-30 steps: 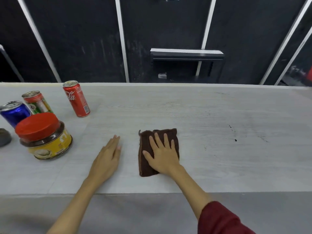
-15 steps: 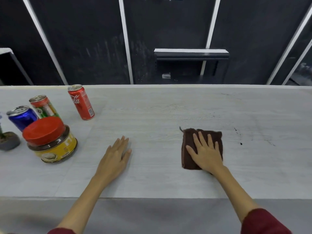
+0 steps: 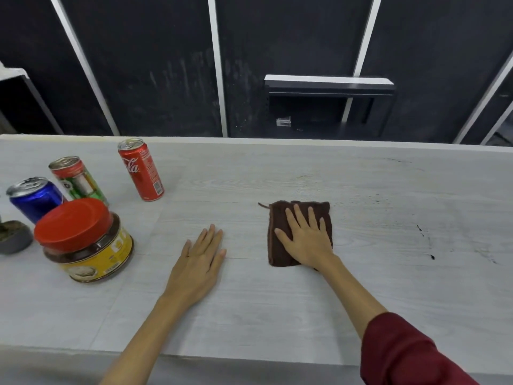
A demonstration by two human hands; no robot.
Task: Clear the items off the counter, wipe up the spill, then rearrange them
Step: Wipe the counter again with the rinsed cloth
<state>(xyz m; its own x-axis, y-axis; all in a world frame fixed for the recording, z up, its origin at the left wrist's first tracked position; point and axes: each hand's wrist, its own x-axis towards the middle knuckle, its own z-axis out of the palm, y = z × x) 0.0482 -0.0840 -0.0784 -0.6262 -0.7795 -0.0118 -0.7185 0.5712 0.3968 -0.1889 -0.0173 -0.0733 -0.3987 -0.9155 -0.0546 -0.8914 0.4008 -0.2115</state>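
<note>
A folded brown cloth (image 3: 279,243) lies on the pale wood-grain counter (image 3: 277,309), near the middle. My right hand (image 3: 306,238) lies flat on the cloth, fingers spread, palm pressing it down. To the left of the cloth, my left hand (image 3: 200,257) rests flat on the bare counter and holds nothing. At the left stand a red cola can (image 3: 141,169), a green and red can (image 3: 77,179), a blue can (image 3: 34,198) and a jar with a red lid and yellow label (image 3: 83,240). A few dark specks (image 3: 424,241) mark the counter to the right of the cloth.
A grey rounded object (image 3: 12,237) sits at the far left edge, partly cut off. Behind the counter is a dark wall with white bars and a black shelf unit (image 3: 329,104). The counter's front edge runs just below my forearms.
My right hand slid the cloth to the right towards the dark specks, then back left towards my left hand. The left hand and the cans have stayed put.
</note>
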